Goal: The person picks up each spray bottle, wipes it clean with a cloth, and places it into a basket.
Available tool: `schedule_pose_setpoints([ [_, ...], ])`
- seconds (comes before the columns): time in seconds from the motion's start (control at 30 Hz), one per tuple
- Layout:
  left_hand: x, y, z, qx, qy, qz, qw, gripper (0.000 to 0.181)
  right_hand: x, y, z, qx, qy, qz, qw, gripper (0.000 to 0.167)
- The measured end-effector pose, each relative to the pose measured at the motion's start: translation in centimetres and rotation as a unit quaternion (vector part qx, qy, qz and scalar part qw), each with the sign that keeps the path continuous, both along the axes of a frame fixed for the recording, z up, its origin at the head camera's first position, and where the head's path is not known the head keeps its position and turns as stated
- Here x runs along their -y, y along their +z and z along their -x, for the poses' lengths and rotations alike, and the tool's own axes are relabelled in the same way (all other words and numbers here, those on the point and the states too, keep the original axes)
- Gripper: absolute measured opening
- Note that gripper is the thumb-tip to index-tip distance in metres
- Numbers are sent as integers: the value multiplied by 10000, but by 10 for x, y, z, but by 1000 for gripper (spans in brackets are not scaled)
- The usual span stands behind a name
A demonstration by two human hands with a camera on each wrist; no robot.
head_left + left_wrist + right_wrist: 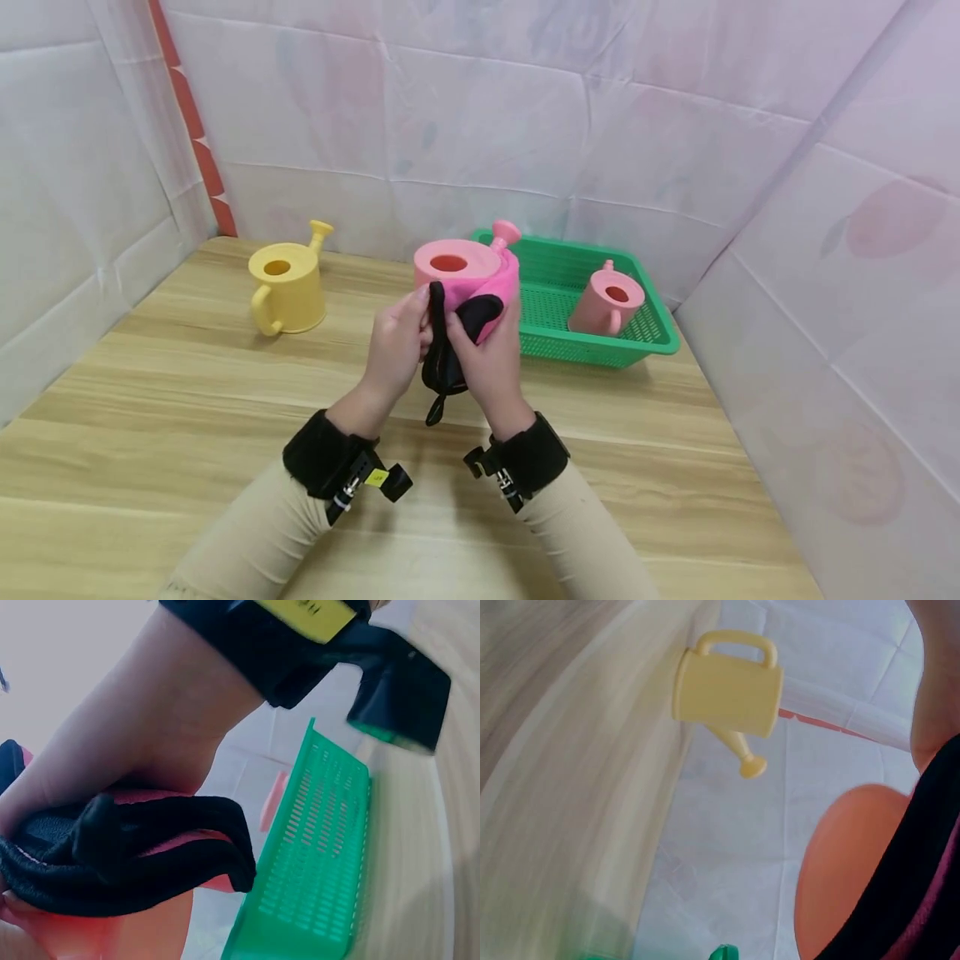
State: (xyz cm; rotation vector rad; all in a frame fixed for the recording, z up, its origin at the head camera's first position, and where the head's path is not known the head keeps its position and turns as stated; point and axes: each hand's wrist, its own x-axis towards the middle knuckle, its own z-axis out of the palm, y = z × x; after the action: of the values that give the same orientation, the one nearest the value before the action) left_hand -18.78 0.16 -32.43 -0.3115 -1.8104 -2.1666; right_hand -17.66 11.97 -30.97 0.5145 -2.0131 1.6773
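Observation:
A pink watering can is held up off the table in front of me, spout rising at the far right. A pink cloth with black edging and a small hanging loop lies against its near and right sides. My left hand pinches the cloth's black edge at the can's left side. On the right, my right hand grips the bunched cloth, its thumb over a black fold. The can's handle is hidden. In the left wrist view, layered black edging covers part of the can.
A green perforated basket stands at the back right, with another pink watering can inside. At the back left, a yellow watering can stands on the wooden table. Pale sheet walls enclose the back and sides.

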Motion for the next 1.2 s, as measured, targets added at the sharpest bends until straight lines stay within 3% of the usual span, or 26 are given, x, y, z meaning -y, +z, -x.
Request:
schedule_pose_setpoints([
  [0.13, -1, -2, 6, 33, 6, -9, 10000, 46, -1, -11, 7, 154, -155, -120, 9997, 75],
  [0.27, -2, -8, 6, 7, -117, 262, 9996, 48, -4, -16, 13, 24, 211, 226, 9995, 73],
  [0.33, -3, -10, 5, -70, -202, 417, 9989, 48, -6, -11, 14, -169, 451, 489, 9976, 71],
  [0.53, -5, -10, 2, -564, -416, 615, 9956, 46, -9, -1, 14, -614, 551, 910, 9924, 68],
  [0.7, -3, -10, 2, -1142, -502, 946, 9877, 41, -14, 3, 17, -889, 642, 909, 9898, 66],
  [0.8, -2, -11, 2, -1346, -520, 1209, 9821, 39, -20, 8, 18, -972, 716, 576, 9910, 65],
  [0.93, 1, -13, 4, -1791, -327, 1766, 9673, 41, -30, 9, 26, -794, 444, -503, 9946, 60],
  [1.1, 3, -16, 5, -2388, -47, 2520, 9378, 39, -37, 7, 29, -621, -44, -1801, 9817, 61],
  [1.2, 4, -18, 3, -2506, -24, 2687, 9301, 36, -37, 6, 27, -604, -113, -2011, 9776, 63],
])
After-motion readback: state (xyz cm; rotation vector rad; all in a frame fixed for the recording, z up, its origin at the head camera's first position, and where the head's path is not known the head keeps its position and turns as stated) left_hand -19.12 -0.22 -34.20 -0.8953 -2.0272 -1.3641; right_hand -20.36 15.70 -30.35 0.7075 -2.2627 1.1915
